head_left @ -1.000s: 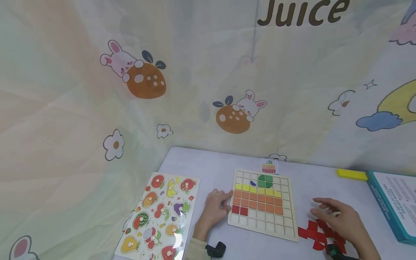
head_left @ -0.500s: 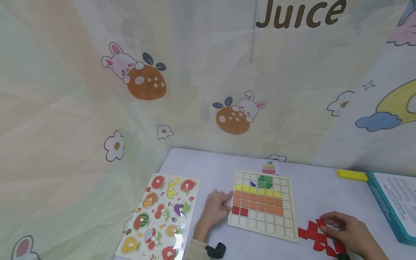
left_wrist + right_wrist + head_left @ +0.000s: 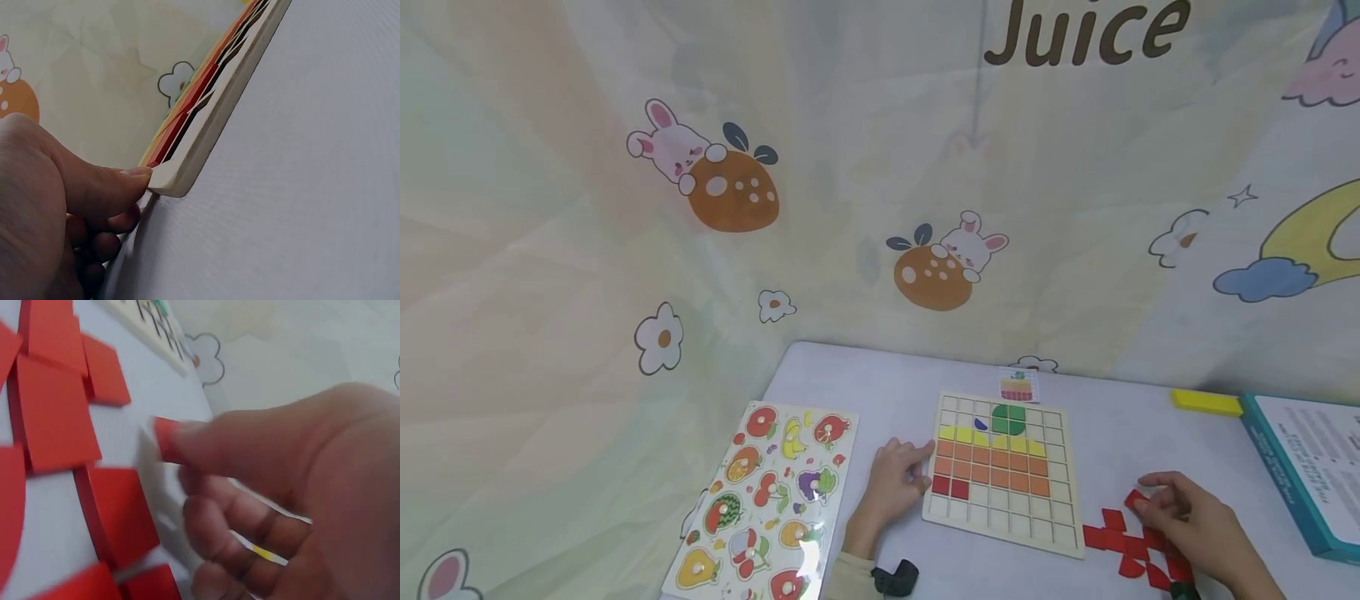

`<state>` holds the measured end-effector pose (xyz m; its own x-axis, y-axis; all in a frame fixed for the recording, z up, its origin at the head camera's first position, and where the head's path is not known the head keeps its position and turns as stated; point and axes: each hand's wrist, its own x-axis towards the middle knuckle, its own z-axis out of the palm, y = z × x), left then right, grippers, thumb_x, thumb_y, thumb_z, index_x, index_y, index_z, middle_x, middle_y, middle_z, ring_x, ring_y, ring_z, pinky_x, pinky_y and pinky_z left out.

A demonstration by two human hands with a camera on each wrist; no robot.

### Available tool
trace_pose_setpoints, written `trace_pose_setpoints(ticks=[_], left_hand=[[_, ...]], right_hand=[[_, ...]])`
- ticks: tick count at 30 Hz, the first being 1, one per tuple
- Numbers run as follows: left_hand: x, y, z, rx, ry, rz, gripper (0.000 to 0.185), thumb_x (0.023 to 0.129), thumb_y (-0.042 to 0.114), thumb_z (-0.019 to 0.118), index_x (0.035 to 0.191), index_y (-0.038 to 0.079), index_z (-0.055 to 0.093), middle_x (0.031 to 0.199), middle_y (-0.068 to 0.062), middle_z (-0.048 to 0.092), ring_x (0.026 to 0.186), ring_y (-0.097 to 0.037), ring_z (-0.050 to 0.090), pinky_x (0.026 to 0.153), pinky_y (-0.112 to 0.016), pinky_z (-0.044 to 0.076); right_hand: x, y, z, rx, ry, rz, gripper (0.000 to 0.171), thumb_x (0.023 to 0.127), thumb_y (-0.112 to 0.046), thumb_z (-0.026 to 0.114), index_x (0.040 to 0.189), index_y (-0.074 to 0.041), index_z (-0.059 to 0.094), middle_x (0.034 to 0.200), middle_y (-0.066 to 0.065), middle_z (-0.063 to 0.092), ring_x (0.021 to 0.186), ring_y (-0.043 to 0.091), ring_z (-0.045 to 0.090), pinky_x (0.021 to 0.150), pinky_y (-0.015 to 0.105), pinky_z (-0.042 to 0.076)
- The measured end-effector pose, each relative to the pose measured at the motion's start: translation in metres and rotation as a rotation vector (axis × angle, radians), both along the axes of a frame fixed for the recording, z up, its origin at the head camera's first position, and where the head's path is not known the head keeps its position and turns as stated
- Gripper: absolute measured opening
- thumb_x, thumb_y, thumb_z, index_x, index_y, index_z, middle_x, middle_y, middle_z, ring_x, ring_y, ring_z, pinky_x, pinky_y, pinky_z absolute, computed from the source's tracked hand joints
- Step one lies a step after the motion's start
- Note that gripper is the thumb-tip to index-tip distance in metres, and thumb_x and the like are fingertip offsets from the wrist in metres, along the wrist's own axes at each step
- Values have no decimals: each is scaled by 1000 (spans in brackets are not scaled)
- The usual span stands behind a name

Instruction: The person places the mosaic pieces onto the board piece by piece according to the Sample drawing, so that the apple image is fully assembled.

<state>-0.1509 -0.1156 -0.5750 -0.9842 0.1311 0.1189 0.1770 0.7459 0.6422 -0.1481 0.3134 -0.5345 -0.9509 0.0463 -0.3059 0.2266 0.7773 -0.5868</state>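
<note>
My right hand [image 3: 1187,518] pinches a red square tile [image 3: 1135,498] between thumb and fingers. In the right wrist view the thumb covers part of that tile [image 3: 165,439]. Below and left of this hand lies a pile of red tiles [image 3: 1114,540], some square and some curved. My left hand [image 3: 895,483] holds the left edge of a pale wooden grid board [image 3: 1011,527], thumb at its corner in the left wrist view. Set in the board are a green rounded shape [image 3: 1008,420], a small blue piece [image 3: 981,425], a yellow row [image 3: 992,438], orange rows [image 3: 991,468] and two red tiles [image 3: 950,487].
Behind the board lies a small pattern card [image 3: 1018,386]. A fruit-picture board [image 3: 760,500] is at the left of the white table. Toward the right are a yellow block [image 3: 1207,403] and a teal-edged box [image 3: 1311,475]. A printed cloth [image 3: 835,167] hangs behind.
My right hand has come down to the red pile, taken hold of a tile and lifted it slightly up and left. The left hand stays at the board's edge.
</note>
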Motion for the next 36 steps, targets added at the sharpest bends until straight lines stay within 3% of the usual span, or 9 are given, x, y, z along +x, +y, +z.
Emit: trace_pose_setpoints(ticks=[4, 9, 19, 24, 28, 32, 36], left_hand=[[1, 0, 0, 3, 3, -1, 54, 85, 17, 77, 139, 18, 72, 71, 15, 50, 76, -1, 36, 75, -23, 31], [2, -1, 1, 12, -3, 4, 54, 86, 17, 77, 139, 18, 71, 72, 15, 50, 77, -1, 36, 75, -24, 31], [3, 0, -1, 28, 8, 6, 53, 85, 18, 77, 138, 17, 72, 72, 15, 51, 77, -1, 36, 75, -24, 31], [2, 0, 0, 25, 11, 6, 53, 85, 18, 77, 138, 18, 73, 72, 16, 52, 77, -1, 37, 75, -24, 31], [2, 0, 1, 18, 16, 8, 53, 85, 17, 77, 138, 17, 72, 72, 16, 52, 77, -1, 37, 75, -23, 31], [2, 0, 2, 26, 12, 2, 54, 85, 18, 77, 138, 17, 72, 72, 16, 52, 77, -1, 37, 76, -23, 32], [2, 1, 5, 27, 5, 1, 53, 85, 16, 77, 138, 16, 72, 72, 16, 52, 77, -1, 37, 76, -24, 32]], right_hand=[[0, -13, 2, -46, 45, -23, 68, 94, -36, 79, 144, -1, 51, 102, 14, 71, 79, 16, 64, 68, 29, 60], [-1, -50, 3, -129, 82, -56, 62, 94, -38, 80, 140, -4, 59, 103, 11, 74, 81, 18, 64, 66, 24, 57], [10, -140, -6, -232, 178, 41, 41, 92, -19, 83, 129, -11, 66, 94, -1, 76, 81, 14, 61, 70, 20, 52], [14, -166, -11, -196, 273, 106, 39, 84, -19, 90, 118, -17, 71, 103, -5, 73, 89, 10, 63, 81, 21, 54], [16, -180, -13, -113, 352, 144, 35, 78, -21, 95, 108, -23, 76, 108, -6, 69, 101, 11, 63, 94, 34, 58], [18, -187, -11, -54, 335, 162, 31, 77, -20, 96, 104, -24, 82, 105, -5, 66, 105, 14, 58, 98, 45, 56], [18, -190, -10, -49, 305, 163, 30, 77, -23, 96, 104, -25, 83, 102, -5, 65, 103, 15, 57, 98, 47, 53]])
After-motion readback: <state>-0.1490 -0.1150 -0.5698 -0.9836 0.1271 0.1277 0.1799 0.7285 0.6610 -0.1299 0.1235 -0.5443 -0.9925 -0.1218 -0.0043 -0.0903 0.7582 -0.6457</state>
